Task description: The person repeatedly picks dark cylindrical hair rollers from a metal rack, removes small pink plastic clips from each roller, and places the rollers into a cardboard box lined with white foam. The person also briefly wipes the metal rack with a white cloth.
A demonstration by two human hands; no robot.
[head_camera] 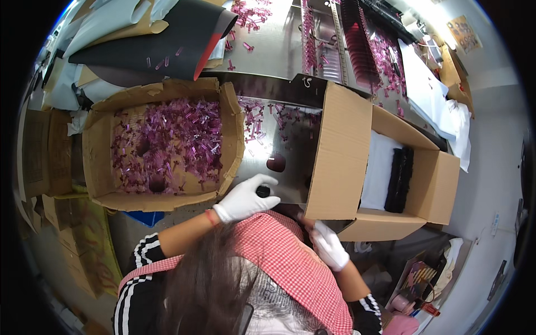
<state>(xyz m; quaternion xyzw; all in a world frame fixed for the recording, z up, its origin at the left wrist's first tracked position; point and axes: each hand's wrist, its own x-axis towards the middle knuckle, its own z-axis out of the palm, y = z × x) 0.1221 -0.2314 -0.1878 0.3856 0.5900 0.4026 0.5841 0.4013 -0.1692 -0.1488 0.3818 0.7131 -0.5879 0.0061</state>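
My left hand [249, 199], in a white glove, curls its thumb and fingers around a small black round object [263, 191] at the near edge of a metal work surface [293, 180]. Just beyond it lies a dark red, lens-like round piece [276, 162]. My right hand [330, 246], also gloved, is blurred at the lower right, below a cardboard box's flap [339, 155]; whether it grips anything cannot be made out. Small translucent pink plastic pieces [257, 119] are scattered on the metal. More pink pieces [184, 138] fill the open cardboard box [230, 125] at the left.
The right-hand cardboard box [427, 180] holds white sheet material [379, 171] and a black bundle [399, 180]. On the raised metal shelf [272, 54] stand a row of dark red discs [360, 50] and loose pink pieces. A black sheet [146, 46] overhangs at the upper left.
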